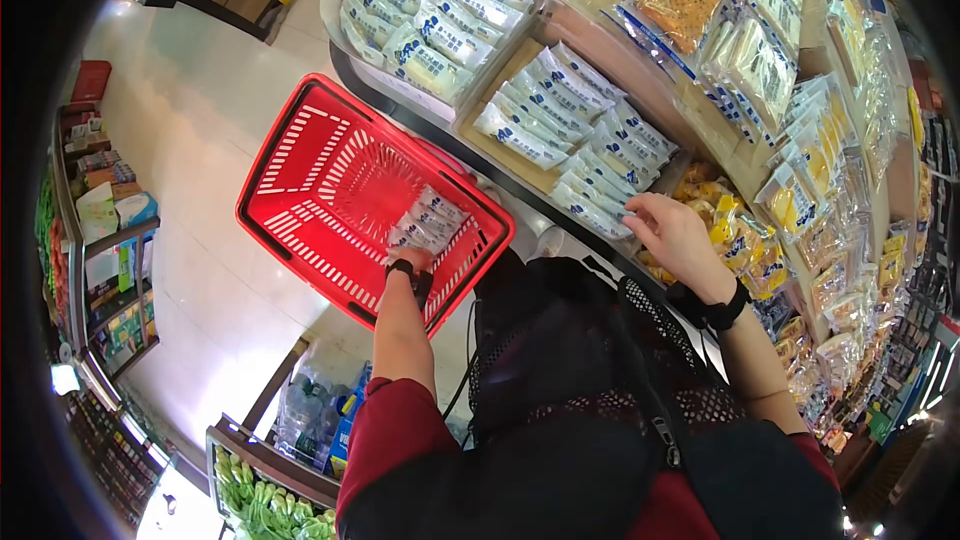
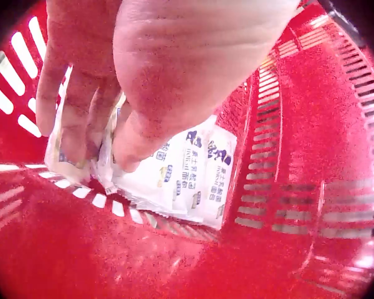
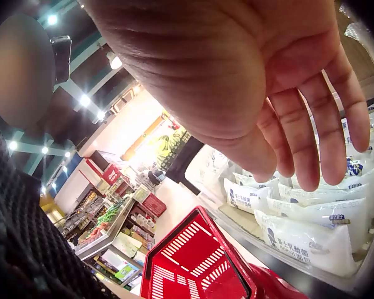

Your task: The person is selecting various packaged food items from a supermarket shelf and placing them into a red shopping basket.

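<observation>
Red basket (image 1: 400, 145) with open room; near its slotted side, the left hand (image 1: 410, 258) pinches white, blue-printed packets (image 1: 432, 220) between its fingers. The right hand (image 1: 682, 242), fingers loosely extended, hangs at the edge of a tray (image 1: 520, 168) of similar packets (image 1: 565, 100).

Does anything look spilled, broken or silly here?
No, nothing stands out. The displayed white packets sit in rows, and the bagged packets at the left hand are bunched inside the red basket. I see no spill or tear.
</observation>
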Demonstrator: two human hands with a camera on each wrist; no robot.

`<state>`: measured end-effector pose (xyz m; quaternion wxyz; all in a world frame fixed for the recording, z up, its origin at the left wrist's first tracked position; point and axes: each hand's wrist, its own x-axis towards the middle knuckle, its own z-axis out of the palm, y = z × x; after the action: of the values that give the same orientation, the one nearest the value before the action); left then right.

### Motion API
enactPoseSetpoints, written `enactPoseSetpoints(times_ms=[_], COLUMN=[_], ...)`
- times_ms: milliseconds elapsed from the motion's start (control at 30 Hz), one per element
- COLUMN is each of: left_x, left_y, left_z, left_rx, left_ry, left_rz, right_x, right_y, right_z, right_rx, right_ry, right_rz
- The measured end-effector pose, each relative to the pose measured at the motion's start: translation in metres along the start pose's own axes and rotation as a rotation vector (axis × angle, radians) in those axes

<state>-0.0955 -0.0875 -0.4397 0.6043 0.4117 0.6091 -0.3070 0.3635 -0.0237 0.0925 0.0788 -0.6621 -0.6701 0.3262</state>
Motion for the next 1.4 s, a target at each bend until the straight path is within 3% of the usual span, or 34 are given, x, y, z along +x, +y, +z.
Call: enactPoseSetpoints(times_ms=[33, 67, 133, 167, 200, 267, 300, 333, 400, 533, 600, 667, 867, 1000, 1067, 1133, 1200, 1267, 1400], left_x=[-0.042, -0.072, -0.086, -0.093, -0.097, -0.112, -0.171, -0.206, -0.262, -0.408, -0.465, -0.498, -0.519, -0.514, -0.492, -0.471, -0.467, -0.464, -0.454], left_y=[0.013, 0.025, 0.026, 0.028, 0.027, 0.016, 0.054, 0.071, 0.086, 0.158, 0.190, 0.217, 0.286, 0.313, 0.316, 0.318, 0.317, 0.315, 0.317], left_z=[-0.002, -0.005, -0.006, -0.004, -0.004, -0.009, -0.023, -0.032, -0.042, -0.062, -0.060, -0.061, -0.050, -0.053, -0.064, -0.072, -0.082, -0.092, -0.110], left_rx=[-0.207, -0.208, -0.551, -0.313, -0.313, -0.037, -0.590, -0.581, -0.891, -0.680, -0.750, -0.689, -0.631, -0.644, -0.631, -0.526, -0.459, -0.323, -0.398], left_ry=[0.109, 0.110, 0.172, 0.444, 0.446, 0.720, 0.438, 0.448, 0.376, 0.529, 0.602, 0.608, 0.553, 0.645, 0.663, 0.815, 0.752, 0.415, 0.340], left_rz=[0.067, 0.063, -0.010, 0.005, 0.001, 0.716, 0.262, 0.260, 0.385, 0.541, 0.767, 0.822, 1.097, 1.206, 1.188, 1.116, 1.088, 0.975, 1.021], right_x=[-0.001, -0.002, -0.003, -0.002, -0.001, 0.005, 0.008, 0.011, 0.018, 0.031, 0.034, 0.037, 0.043, 0.049, 0.049, 0.053, 0.055, 0.055, 0.060], right_y=[-0.002, -0.003, -0.005, -0.006, -0.008, -0.015, -0.016, -0.015, -0.023, -0.057, -0.078, -0.095, -0.087, -0.052, -0.037, -0.025, -0.022, -0.022, -0.018], right_z=[-0.001, -0.002, -0.004, -0.005, -0.007, -0.007, -0.005, -0.002, 0.002, 0.003, 0.011, 0.014, 0.017, 0.008, 0.005, 0.011, 0.016, 0.016, 0.021], right_rx=[0.001, 0.002, -0.003, -0.011, -0.008, 0.032, 0.043, 0.043, 0.059, 0.117, 0.140, 0.219, 0.091, 0.317, 0.621, 0.760, 1.194, 1.300, 1.470], right_ry=[-0.002, -0.004, -0.005, -0.004, -0.007, -0.014, -0.009, -0.004, -0.005, -0.128, -0.040, 0.001, 0.374, 0.424, 0.335, 0.277, 0.233, 0.237, 0.201], right_rz=[0.013, 0.025, 0.021, 0.018, 0.016, 0.005, 0.001, -0.061, -0.134, -0.262, -0.530, -0.689, -0.761, -0.531, -0.227, -0.132, -0.030, 0.016, 0.128])
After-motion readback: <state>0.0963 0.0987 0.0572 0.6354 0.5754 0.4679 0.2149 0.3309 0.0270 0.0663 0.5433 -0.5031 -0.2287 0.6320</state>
